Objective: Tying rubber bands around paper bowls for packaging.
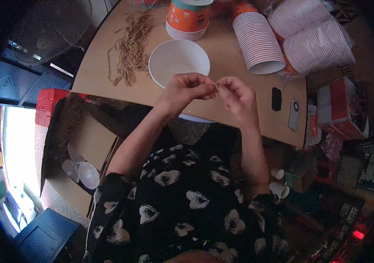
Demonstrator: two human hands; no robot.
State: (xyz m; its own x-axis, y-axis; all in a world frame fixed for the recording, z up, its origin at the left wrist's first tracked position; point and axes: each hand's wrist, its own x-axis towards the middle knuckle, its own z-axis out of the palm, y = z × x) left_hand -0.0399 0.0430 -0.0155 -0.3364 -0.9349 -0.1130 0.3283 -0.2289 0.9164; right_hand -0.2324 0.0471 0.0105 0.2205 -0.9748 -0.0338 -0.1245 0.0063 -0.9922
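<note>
My left hand [186,89] and my right hand [238,97] meet over the near edge of the tan table [239,94]. Their fingertips pinch the same small thin tan strand [216,84] between them; it is too small to make out clearly. Just behind my left hand stands an empty white paper bowl [174,59]. A heap of similar tan strands [131,48] lies on the table to the left of the bowl.
Stacks of orange-and-white paper bowls [257,41] lie on their sides at the back right, another stack [188,19] stands upright behind the bowl. A black object [276,98] and a phone [293,115] lie right. A cardboard box with clear lids [82,168] sits lower left.
</note>
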